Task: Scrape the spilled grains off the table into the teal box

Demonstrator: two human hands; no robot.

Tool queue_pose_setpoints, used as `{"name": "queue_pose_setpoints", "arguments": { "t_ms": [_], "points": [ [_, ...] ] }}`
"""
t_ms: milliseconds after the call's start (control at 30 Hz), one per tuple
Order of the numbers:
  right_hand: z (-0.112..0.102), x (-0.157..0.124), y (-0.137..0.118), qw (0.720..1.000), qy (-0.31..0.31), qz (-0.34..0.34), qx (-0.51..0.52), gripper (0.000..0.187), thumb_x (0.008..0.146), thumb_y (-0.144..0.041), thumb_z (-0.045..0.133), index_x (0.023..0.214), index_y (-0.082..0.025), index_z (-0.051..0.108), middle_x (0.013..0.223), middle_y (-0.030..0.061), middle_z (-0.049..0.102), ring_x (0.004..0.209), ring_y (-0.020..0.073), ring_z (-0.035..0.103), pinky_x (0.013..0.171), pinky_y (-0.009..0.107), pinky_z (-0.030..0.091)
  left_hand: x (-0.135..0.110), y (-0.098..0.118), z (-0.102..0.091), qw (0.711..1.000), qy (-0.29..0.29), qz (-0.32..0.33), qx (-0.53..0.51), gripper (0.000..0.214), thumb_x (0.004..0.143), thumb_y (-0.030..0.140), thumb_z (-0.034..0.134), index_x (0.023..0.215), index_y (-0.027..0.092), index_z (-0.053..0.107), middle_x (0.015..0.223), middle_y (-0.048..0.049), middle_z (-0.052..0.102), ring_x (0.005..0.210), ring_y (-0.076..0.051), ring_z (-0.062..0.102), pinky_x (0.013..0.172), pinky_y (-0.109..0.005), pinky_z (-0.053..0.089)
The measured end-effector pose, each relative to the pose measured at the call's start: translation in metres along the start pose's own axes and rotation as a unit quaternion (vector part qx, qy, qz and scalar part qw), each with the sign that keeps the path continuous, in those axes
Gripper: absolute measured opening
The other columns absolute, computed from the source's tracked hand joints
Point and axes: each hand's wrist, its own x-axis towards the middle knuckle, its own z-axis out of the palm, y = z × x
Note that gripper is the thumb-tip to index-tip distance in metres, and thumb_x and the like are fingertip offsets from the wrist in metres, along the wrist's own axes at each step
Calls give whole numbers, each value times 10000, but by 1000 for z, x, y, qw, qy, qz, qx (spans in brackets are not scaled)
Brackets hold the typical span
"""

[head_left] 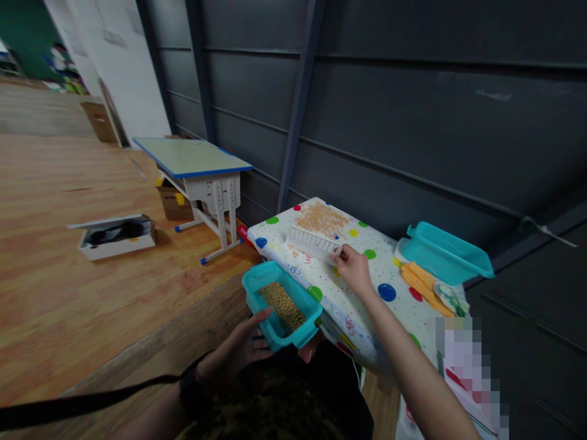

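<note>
My left hand (pixel 250 342) grips a teal plastic box (pixel 257 282) from below and holds it against the near edge of the table; the box is partly filled with yellowish beans (pixel 282 304). My right hand (pixel 353 267) reaches over the polka-dot tablecloth (pixel 367 287) and pinches one end of a white slotted scraper (pixel 313 242). Behind the scraper, a loose pile of the same beans (pixel 322 219) lies on the cloth at the far end.
A second teal box (pixel 444 253) with its lid sits at the table's right, next to orange and patterned cloths (pixel 424 284). A dark panelled wall runs behind. On the wooden floor to the left stand a small blue-edged desk (pixel 195 160) and an open white box (pixel 117 235).
</note>
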Motion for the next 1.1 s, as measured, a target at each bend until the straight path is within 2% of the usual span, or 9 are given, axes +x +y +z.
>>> {"name": "queue_pose_setpoints", "arguments": {
  "t_ms": [167, 333, 467, 633, 867, 1033, 1100],
  "points": [
    [1, 4, -2, 1000, 24, 3, 1, 238, 831, -367, 610, 699, -288, 428, 625, -19, 547, 613, 189, 502, 647, 311, 329, -1, 1, 1, 1000, 0, 3, 2, 845, 651, 718, 961, 1245, 165, 727, 1188, -185, 847, 1194, -408, 792, 1032, -470, 579],
    [2, 6, -2, 1000, 1, 6, -14, 248, 814, -346, 623, 678, -285, 425, 613, -24, 518, 602, 185, 471, 641, 315, 300, 6, -2, -2, 1000, 2, -13, 1, 812, 662, 707, 960, 1232, 183, 717, 1242, -172, 838, 1242, -408, 774, 1048, -467, 570],
    [0, 1, 2, 1000, -4, 8, -3, 247, 826, -364, 624, 684, -284, 438, 626, -19, 548, 604, 185, 484, 641, 313, 313, 9, -3, -3, 1000, 3, -11, 0, 915, 594, 719, 987, 1246, 145, 699, 1279, -223, 818, 1238, -425, 768, 1036, -473, 573],
    [-4, -6, 6, 1000, -8, 3, 19, 256, 817, -382, 622, 674, -284, 435, 614, -20, 565, 597, 183, 500, 629, 310, 339, 10, -1, -3, 1000, 9, -8, 6, 965, 551, 738, 987, 1263, 165, 677, 1287, -219, 822, 1234, -434, 772, 1038, -489, 582],
    [-6, -11, 11, 999, -13, -3, 46, 206, 825, -406, 614, 706, -276, 509, 660, 2, 635, 624, 194, 555, 652, 321, 395, 5, -2, -6, 1000, -5, 16, -3, 910, 653, 702, 959, 1349, 180, 693, 1258, -202, 842, 1261, -432, 775, 1083, -509, 573],
    [-9, -14, 12, 999, -5, 1, 41, 232, 834, -405, 621, 693, -277, 488, 632, -12, 594, 609, 186, 528, 643, 318, 398, 11, -6, -11, 1000, -9, 11, -10, 876, 721, 680, 936, 1390, 174, 682, 1252, -202, 847, 1268, -423, 776, 1102, -517, 573],
    [-9, -14, 11, 999, -4, 0, 42, 240, 829, -417, 618, 690, -278, 480, 634, -10, 591, 609, 186, 526, 642, 318, 403, 14, -7, -12, 1000, -10, 9, -9, 896, 707, 691, 942, 1380, 160, 681, 1261, -212, 844, 1272, -430, 772, 1088, -514, 582]
  ]
}}
